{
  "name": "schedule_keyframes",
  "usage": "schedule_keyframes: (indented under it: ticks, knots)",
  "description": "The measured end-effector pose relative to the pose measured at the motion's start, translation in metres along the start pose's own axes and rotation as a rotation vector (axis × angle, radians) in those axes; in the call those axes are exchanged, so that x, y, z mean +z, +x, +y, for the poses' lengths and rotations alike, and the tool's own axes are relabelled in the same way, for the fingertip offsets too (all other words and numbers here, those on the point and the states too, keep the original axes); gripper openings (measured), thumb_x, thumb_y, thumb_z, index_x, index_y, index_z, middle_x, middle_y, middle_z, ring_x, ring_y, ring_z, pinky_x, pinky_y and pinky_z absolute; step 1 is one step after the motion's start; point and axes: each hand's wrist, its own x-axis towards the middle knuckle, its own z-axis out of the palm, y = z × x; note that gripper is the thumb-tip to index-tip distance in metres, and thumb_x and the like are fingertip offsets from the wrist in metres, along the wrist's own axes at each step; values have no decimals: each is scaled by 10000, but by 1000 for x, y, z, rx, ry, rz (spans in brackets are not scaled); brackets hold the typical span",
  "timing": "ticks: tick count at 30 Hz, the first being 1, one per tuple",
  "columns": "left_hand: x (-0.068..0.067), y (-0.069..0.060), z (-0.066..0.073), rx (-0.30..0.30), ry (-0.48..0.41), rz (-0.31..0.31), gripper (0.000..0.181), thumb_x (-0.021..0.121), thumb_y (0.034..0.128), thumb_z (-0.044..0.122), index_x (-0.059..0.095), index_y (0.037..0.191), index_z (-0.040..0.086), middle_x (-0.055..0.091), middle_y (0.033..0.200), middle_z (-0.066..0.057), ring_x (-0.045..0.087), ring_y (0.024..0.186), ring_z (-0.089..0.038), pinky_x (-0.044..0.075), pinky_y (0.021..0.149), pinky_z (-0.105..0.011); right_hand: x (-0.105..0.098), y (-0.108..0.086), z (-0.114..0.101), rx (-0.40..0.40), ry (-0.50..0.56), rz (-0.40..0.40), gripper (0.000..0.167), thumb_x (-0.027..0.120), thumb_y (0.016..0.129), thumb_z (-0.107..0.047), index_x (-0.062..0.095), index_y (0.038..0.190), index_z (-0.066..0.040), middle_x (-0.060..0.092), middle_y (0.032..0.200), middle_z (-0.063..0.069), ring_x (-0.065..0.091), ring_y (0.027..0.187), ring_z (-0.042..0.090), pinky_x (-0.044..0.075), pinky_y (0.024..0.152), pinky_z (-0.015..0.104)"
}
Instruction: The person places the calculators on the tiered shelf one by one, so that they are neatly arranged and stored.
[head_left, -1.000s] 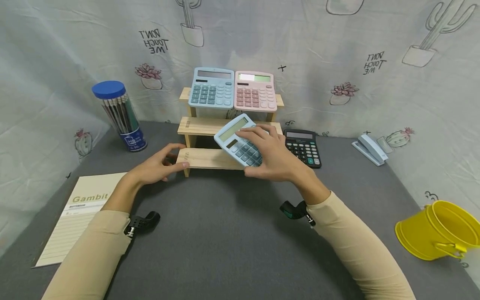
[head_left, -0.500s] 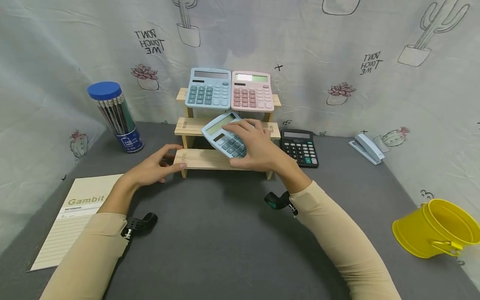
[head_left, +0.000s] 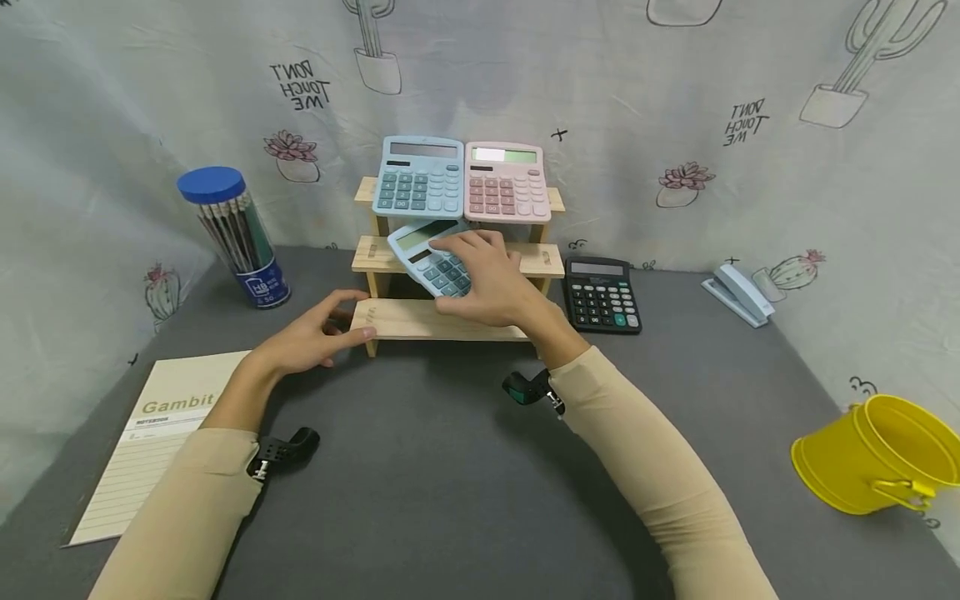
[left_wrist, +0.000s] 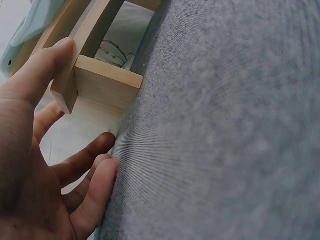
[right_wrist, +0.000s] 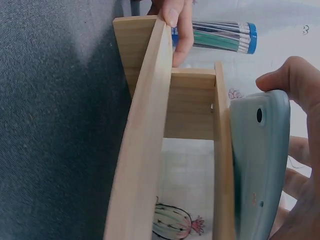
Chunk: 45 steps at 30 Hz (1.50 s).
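A three-step wooden stand (head_left: 435,321) is at the back of the table. My left hand (head_left: 306,335) grips the left end of its bottom step, thumb on the board and index finger against its end in the left wrist view. My right hand (head_left: 491,279) holds a light blue calculator (head_left: 446,275) by its sides at the middle step, tilted to the left. In the right wrist view, the calculator's edge (right_wrist: 260,165) lies against the middle board. On the top step, another blue calculator (head_left: 420,179) leans beside a pink calculator (head_left: 507,182).
Right of the stand lies a black calculator (head_left: 602,296), with a pale blue stapler (head_left: 738,296) farther right. A yellow bucket (head_left: 862,462) is tipped at the right edge. On the left are a pencil tub (head_left: 238,237) and a notebook (head_left: 161,450). A printed curtain (head_left: 600,75) hangs behind.
My right hand has carried the blue calculator left and back, from in front of the stand to the middle step. My left hand stays on the bottom step.
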Motion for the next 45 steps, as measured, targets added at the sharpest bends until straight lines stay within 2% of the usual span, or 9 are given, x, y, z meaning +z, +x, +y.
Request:
schedule_keyframes:
  ticks: [4,8,13,19,27,31,37,41,45]
  knots:
    - [1,-1,1,-1,-2,-2,754,636,1001,504,234,1607,304,417,1486,-279,590,1107,-381,559,684,-407,5,5,-1,14,-12,21,720,701,804,-426,525,1480,-253,486,1505,10,288,1434,356,317,1011,646]
    - [0,0,2,-1,0,1,749,632,1000,514,238,1603,309,412,1486,-281,588,1116,-392,563,687,-411,9,11,-3,40,-8,66,653,710,857,-468,560,1452,-247,508,1483,15,310,1417,356,325,992,649]
    - [-1,0,2,-10,-1,-6,748,631,998,525,241,1599,311,401,1504,-284,583,1149,-405,570,695,-417,15,20,-7,100,-43,88,653,682,908,-607,561,1453,-267,496,1502,-2,359,1372,337,332,999,653]
    - [1,-1,0,-12,-4,2,746,642,989,532,261,1586,297,423,1481,-284,601,1102,-389,572,681,-419,21,27,-13,161,-65,45,752,601,905,-722,506,1509,-286,404,1590,17,327,1383,346,322,1029,622]
    - [2,-1,-1,-8,6,3,752,646,985,540,266,1583,288,439,1464,-291,609,1073,-375,569,664,-409,9,30,-19,130,-61,-115,833,686,891,-627,423,1580,-240,304,1661,80,207,1479,431,315,1062,676]
    - [0,2,1,10,11,11,733,641,989,536,277,1574,289,442,1455,-286,610,1059,-375,566,659,-410,9,35,-22,146,-92,-79,815,690,890,-636,451,1563,-242,331,1637,82,242,1434,408,332,1037,647]
    - [3,2,0,9,-1,8,740,644,991,527,271,1576,269,446,1446,-289,613,1052,-369,568,661,-410,25,40,-27,193,-126,-7,848,642,891,-713,452,1558,-226,352,1608,78,277,1380,358,312,1026,570]
    - [4,1,-1,12,-8,1,742,644,991,525,268,1578,271,442,1449,-297,615,1050,-364,570,660,-413,29,40,-30,186,-128,-5,796,620,937,-654,437,1569,-207,352,1617,76,272,1402,366,305,1044,578]
    - [1,2,0,15,-4,6,737,645,993,518,269,1576,268,437,1446,-299,614,1027,-363,566,653,-413,28,41,-30,144,-118,-10,696,625,982,-536,451,1560,-189,359,1622,99,284,1419,388,334,1052,591]
